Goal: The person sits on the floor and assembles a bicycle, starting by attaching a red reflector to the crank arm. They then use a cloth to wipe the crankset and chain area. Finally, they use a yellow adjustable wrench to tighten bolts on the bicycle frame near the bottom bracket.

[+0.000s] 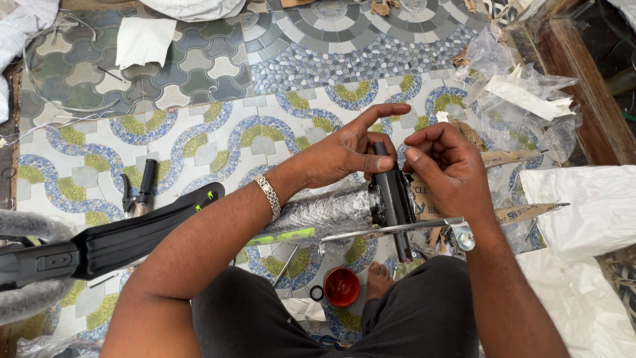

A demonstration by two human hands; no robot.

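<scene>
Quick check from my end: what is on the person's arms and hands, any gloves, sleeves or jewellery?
Both hands are bare, no gloves. The left hand has a silver metal link bracelet on its wrist. The right hand shows no ring, watch or band. Both forearms are uncovered with no sleeve in view. Dark grey trousers cover the lap below.

Bright, even daylight is flooding the patterned tile floor (199, 126); shadows are staying soft, focus is holding sharp, edges are bending slightly.
</scene>
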